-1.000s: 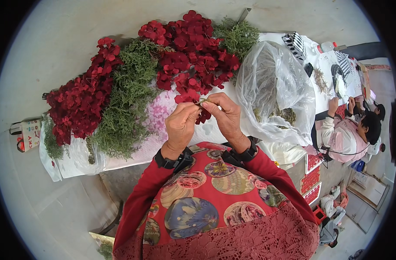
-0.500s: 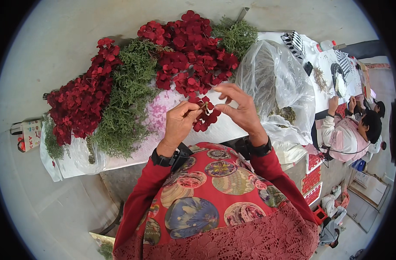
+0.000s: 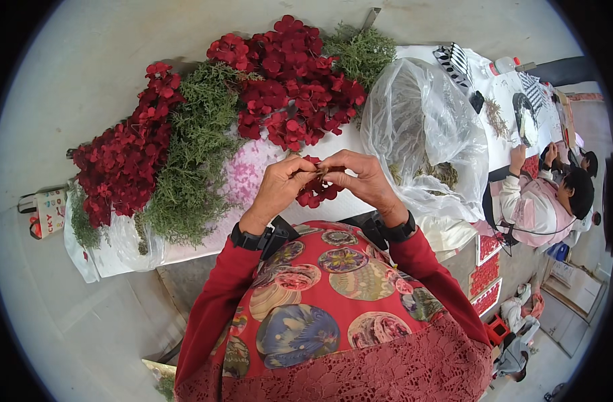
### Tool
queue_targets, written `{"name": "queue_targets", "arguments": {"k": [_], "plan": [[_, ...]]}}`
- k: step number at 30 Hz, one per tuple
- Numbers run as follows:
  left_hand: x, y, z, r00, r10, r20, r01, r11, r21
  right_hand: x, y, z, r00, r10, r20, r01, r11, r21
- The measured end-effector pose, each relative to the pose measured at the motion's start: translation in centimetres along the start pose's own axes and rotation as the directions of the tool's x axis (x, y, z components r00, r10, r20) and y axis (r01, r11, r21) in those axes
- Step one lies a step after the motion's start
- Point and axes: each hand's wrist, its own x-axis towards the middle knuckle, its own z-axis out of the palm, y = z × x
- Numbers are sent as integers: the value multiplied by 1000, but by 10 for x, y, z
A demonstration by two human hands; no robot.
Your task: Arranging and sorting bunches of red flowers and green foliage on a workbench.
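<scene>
My left hand (image 3: pixel 280 186) and my right hand (image 3: pixel 362 181) meet above the table edge, both pinching the short greenish-brown stem of a red flower sprig (image 3: pixel 308 195), whose petals hang behind my fingers. A large heap of red artificial flowers (image 3: pixel 281 100) lies just beyond my hands. Green sprigs (image 3: pixel 196 134) lie to its left, beside another red flower heap (image 3: pixel 118 167). A crumpled clear plastic bag (image 3: pixel 413 107) holding dull greenish material (image 3: pixel 442 175) sits to the right of my right hand.
The white table (image 3: pixel 212 252) runs rightward past a bottle (image 3: pixel 504 65) and patterned cloth (image 3: pixel 454 67). A person in pink and white (image 3: pixel 534 211) works at the right, others beyond. Trays of red pieces (image 3: pixel 484 271) are below the table's right side. A tote bag (image 3: pixel 45 214) hangs at the left.
My right hand lifted away from the sprig half a second ago and now grips it again. The sprig dropped slightly from its position one second ago, then sits behind my fingers.
</scene>
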Motion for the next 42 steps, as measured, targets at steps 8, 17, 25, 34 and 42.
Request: {"name": "queue_targets", "arguments": {"k": [8, 17, 25, 34, 42], "plan": [[7, 5, 17, 997, 45, -56, -41, 997, 71, -12, 10, 3, 991, -57, -123, 35, 984, -174], [34, -41, -21, 934, -14, -357, 76, 984, 160, -32, 34, -13, 919, 215, -331, -145, 964, 223], [64, -116, -43, 863, 290, -415, 83, 728, 681, -33, 47, -14, 861, 311, -402, -179, 926, 331], [-2, 17, -60, 784, 524, -333, -34, 572, 820, -24, 37, 4, 838, 191, -511, -48, 959, 280], [-39, 63, -30, 892, 450, 35, -302, 537, 787, -13, -18, 69, 913, 54, -405, -5, 993, 121]]}}
